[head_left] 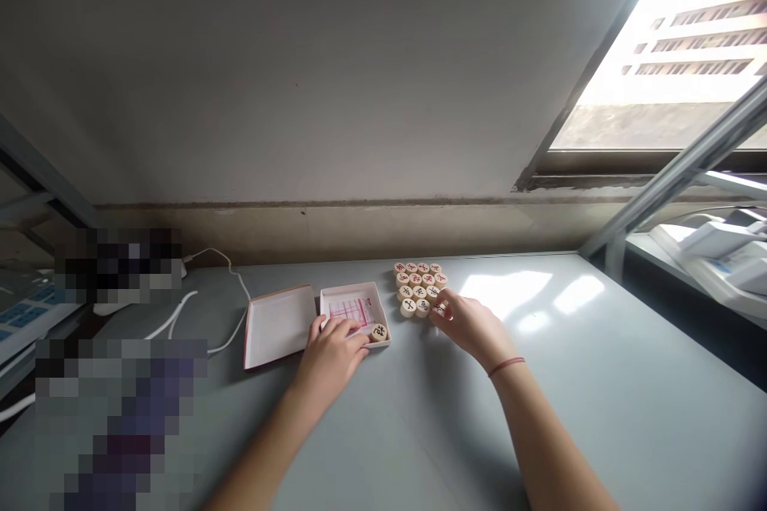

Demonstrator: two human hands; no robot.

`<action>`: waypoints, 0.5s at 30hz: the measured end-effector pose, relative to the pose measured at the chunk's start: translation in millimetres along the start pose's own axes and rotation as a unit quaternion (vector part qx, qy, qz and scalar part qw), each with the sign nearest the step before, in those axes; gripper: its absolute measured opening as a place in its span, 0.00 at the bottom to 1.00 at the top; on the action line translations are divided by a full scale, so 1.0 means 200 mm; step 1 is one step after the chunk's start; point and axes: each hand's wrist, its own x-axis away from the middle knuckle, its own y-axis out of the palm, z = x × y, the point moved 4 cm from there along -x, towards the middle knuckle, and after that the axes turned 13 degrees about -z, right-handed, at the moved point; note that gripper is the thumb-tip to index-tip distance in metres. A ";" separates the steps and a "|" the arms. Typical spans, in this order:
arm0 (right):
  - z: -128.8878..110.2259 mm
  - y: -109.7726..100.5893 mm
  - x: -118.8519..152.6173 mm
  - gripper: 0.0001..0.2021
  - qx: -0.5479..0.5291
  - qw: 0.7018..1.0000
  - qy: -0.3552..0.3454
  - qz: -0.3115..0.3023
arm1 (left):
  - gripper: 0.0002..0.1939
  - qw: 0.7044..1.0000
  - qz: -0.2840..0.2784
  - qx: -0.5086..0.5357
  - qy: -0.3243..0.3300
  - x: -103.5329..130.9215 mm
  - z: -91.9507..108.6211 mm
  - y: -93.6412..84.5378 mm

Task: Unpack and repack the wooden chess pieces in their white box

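Note:
Several round wooden pieces [415, 292] with red or black characters stand in stacked rows on the grey table. At the front right corner of these rows, my right hand [470, 325] pinches a piece [439, 309] between thumb and fingers. My left hand [335, 353] lies over the front edge of a shallow white box [380, 311], its fingers apart. One piece with a black character [379, 331] sits in the box's front right corner, beside my left fingers. Red lines show on the box's bottom. Left of the box lies a pale lid [279, 327] with a reddish edge.
White cables [173, 315] run over the table [419, 431] at the left, near blurred items. A wall [335, 231] stands behind the table. Metal bars [653, 184] and a shelf with white objects [719, 243] are at the right, below a window.

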 end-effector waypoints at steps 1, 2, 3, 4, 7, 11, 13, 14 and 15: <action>0.00 0.00 0.00 0.09 -0.001 1.000 0.001 -0.004 | 0.07 1.000 -0.003 0.002 0.004 0.00 0.00 -0.01; 0.00 -0.01 0.01 0.09 -0.001 1.000 0.003 -0.004 | 0.06 1.000 -0.002 0.006 0.006 0.00 0.00 -0.01; 0.00 -0.01 0.01 0.10 0.000 1.000 0.006 0.002 | 0.06 1.000 0.002 0.012 0.007 0.00 0.01 -0.02; 0.00 -0.02 0.02 0.11 0.000 1.000 0.010 0.016 | 0.06 1.000 0.009 0.018 0.007 0.00 0.01 -0.02; -0.06 -0.03 0.04 0.12 -0.023 0.997 -0.013 0.074 | 0.13 0.999 0.042 0.023 -0.014 -0.02 0.02 -0.03; -0.25 0.09 0.07 0.20 -0.057 0.979 -0.190 -0.035 | 0.13 0.997 0.050 0.000 -0.051 -0.06 0.04 -0.01; -0.32 0.16 0.09 0.23 -0.056 0.964 -0.247 -0.085 | 0.10 0.998 0.037 -0.001 -0.052 -0.08 0.06 0.01; -0.34 0.18 0.09 0.23 -0.053 0.961 -0.257 -0.088 | 0.09 0.998 0.031 -0.001 -0.050 -0.08 0.06 0.02; -0.36 0.20 0.09 0.21 -0.050 0.961 -0.260 -0.084 | 0.08 0.998 0.026 0.000 -0.049 -0.08 0.07 0.02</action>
